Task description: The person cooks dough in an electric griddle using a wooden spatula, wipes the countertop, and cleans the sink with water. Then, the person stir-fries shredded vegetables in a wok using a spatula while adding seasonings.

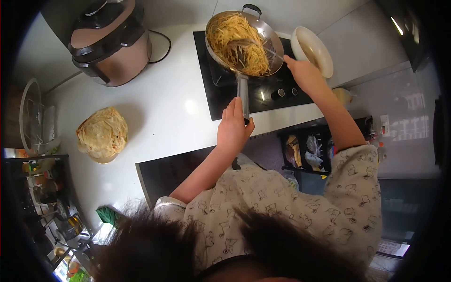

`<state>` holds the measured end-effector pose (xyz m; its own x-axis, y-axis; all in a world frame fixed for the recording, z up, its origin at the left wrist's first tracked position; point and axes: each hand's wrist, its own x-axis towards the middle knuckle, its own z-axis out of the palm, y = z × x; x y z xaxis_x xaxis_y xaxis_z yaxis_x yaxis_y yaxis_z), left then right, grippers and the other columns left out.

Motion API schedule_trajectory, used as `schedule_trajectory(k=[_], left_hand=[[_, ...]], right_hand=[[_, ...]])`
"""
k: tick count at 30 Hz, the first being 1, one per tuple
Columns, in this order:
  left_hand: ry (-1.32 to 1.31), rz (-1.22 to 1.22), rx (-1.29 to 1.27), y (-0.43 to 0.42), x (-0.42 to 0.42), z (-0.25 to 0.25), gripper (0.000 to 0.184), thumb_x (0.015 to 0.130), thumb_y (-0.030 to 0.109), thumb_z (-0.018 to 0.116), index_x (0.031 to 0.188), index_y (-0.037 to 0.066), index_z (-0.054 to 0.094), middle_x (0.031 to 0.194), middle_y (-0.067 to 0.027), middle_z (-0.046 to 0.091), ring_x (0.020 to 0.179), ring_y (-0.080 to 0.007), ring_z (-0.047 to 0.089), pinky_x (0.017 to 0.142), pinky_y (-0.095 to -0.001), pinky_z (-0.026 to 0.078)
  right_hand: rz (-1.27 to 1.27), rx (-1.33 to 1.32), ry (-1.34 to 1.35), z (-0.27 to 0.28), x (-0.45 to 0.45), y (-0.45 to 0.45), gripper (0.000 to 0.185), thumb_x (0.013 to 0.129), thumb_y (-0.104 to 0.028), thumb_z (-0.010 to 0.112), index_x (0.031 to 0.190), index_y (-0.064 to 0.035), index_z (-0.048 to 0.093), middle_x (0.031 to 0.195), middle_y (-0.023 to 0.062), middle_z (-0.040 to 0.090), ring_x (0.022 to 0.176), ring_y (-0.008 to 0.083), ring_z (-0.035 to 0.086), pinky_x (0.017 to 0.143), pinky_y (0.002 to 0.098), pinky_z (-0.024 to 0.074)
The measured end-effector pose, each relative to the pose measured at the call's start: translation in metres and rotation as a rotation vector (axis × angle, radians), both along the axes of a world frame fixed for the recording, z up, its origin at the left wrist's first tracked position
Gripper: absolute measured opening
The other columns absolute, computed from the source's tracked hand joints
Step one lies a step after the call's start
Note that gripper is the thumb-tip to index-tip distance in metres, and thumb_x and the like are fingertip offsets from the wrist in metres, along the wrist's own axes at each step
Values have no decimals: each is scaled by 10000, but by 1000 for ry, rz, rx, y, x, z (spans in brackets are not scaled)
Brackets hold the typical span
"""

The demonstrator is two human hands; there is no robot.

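The shallow, round metal pan (pixel 276 41) is sitting on the black glass hob (pixel 263 101), tilting a little in view, and the yellow, thin-cut strips of food (pixel 228 28) are lying inside it, heaping mostly toward its left side. The food is lying straight ahead of the left hand (pixel 231 129), while from the right hand (pixel 306 76) it is lying to the left and slightly ahead. The right hand is the nearer one, its fingertips reaching close to the pan's rim.

The right hand is closing around the end of a slim metal utensil (pixel 276 53), whose long axis is running leftward across the pan, its far end resting among the strips. The left hand is partly closing on the pan's straight silver handle (pixel 242 87), fingers stretching along one side and thumb pressing toward the other; this handle is pointing back toward the person, roughly crosswise to the utensil. An oval white bowl (pixel 329 58) is standing just beyond the right hand, beside the hob.
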<state>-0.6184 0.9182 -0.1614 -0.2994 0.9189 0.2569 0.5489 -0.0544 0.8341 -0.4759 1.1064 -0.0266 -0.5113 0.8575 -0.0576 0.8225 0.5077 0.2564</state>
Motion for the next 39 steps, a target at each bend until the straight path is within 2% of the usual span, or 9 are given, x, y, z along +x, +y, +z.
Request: schedule_trajectory(k=[6, 14, 18, 25, 28, 31, 35, 37, 39], left_hand=[[21, 6, 38, 0, 1, -3, 636, 764, 129, 680, 1303, -64, 403, 1272, -245, 492, 1125, -387, 518, 911, -421, 475], [59, 2, 79, -1, -1, -2, 649, 751, 117, 685, 1293, -91, 395, 1254, -263, 495, 1106, -390, 523, 916, -407, 473], [0, -22, 27, -2, 8, 4, 641, 779, 140, 669, 1306, -88, 383, 1275, -269, 479, 1146, -400, 501, 955, -421, 444], [27, -17, -17, -2, 16, 3, 682, 794, 181, 672, 1333, -83, 348, 1293, -262, 466, 1135, -385, 510, 932, -410, 468], [45, -6, -7, -4, 18, -1, 687, 792, 186, 675, 1334, -82, 348, 1293, -259, 468, 1115, -374, 525, 898, -401, 491], [65, -4, 5, -2, 18, 0, 691, 788, 189, 679, 1331, -84, 350, 1288, -256, 474, 1097, -368, 537, 880, -395, 503], [98, 7, -7, -3, 18, 2, 684, 787, 188, 679, 1324, -85, 356, 1287, -253, 476, 1078, -366, 547, 869, -391, 510], [88, 12, 3, -3, 18, 0, 676, 789, 188, 677, 1319, -86, 360, 1292, -254, 472, 1078, -367, 547, 871, -387, 511], [78, 7, 9, -4, 17, -1, 673, 790, 186, 677, 1318, -88, 362, 1298, -255, 467, 1084, -368, 545, 874, -385, 511]], right_hand=[[-15, -4, -85, -41, -9, 18, 356, 935, -129, 397, 1285, -142, 459, 891, 191, 650, 856, 348, 660, 687, 480, 522], [64, 10, -320, 101, 34, -51, 324, 926, -235, 506, 1243, -198, 561, 866, 136, 634, 823, 314, 642, 702, 417, 498], [18, -84, -412, 100, 19, -33, 308, 913, -226, 516, 1205, -166, 594, 881, 153, 647, 860, 330, 635, 722, 425, 491], [95, 173, -31, 48, 5, 35, 184, 886, -176, 524, 950, -84, 670, 827, 167, 661, 756, 323, 653, 676, 426, 499], [10, -57, -161, 89, 9, 67, 252, 883, -226, 522, 914, -6, 640, 793, 188, 644, 690, 340, 621, 642, 418, 481], [-26, -135, -576, 82, 15, 134, 220, 871, -189, 516, 879, 2, 624, 690, 169, 601, 556, 335, 568, 548, 417, 459], [-477, -565, 165, 64, -19, 140, 190, 852, -143, 545, 870, 28, 625, 724, 188, 618, 528, 328, 561, 524, 420, 449], [-391, -552, 195, 53, -28, 125, 192, 864, -150, 543, 866, 29, 611, 712, 186, 611, 559, 343, 561, 556, 422, 453], [77, -284, 60, 51, -12, 119, 191, 878, -164, 538, 887, 13, 609, 731, 189, 610, 626, 360, 569, 606, 426, 456]])
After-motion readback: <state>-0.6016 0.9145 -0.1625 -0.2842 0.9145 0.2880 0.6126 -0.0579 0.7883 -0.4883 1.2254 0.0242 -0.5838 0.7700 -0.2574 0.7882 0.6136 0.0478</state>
